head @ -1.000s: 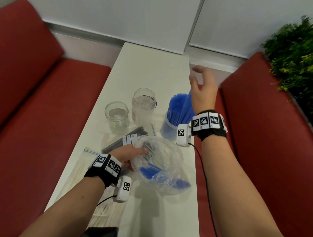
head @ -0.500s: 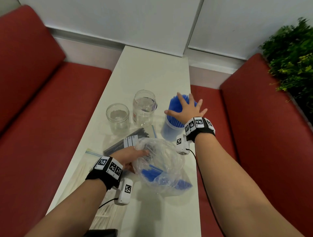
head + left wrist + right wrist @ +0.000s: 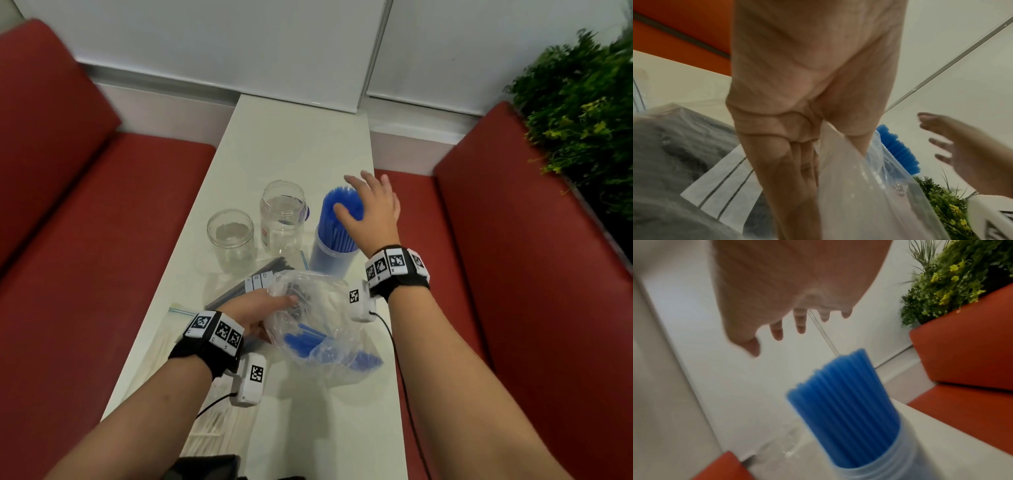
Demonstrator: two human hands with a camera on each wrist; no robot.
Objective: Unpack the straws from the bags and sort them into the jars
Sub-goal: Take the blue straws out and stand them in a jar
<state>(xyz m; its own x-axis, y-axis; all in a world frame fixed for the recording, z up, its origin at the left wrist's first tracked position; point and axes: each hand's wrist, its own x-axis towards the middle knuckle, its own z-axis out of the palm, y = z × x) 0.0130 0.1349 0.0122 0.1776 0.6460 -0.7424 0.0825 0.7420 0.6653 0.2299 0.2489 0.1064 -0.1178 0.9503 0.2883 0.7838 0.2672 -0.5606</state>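
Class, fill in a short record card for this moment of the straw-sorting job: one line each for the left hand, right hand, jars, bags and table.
left hand: left hand grips the mouth of the clear bag, which still holds some blue straws
right hand: right hand open, fingers spread just above the straws in the jar; contact unclear
jars: right jar packed with upright blue straws; tall jar and short jar hold no straws
bags: bag of dark straws and bag of white straws lie unopened
table: white table between red benches

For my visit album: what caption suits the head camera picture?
Right hand open above blue straws in a jar, left hand holding a plastic bag.
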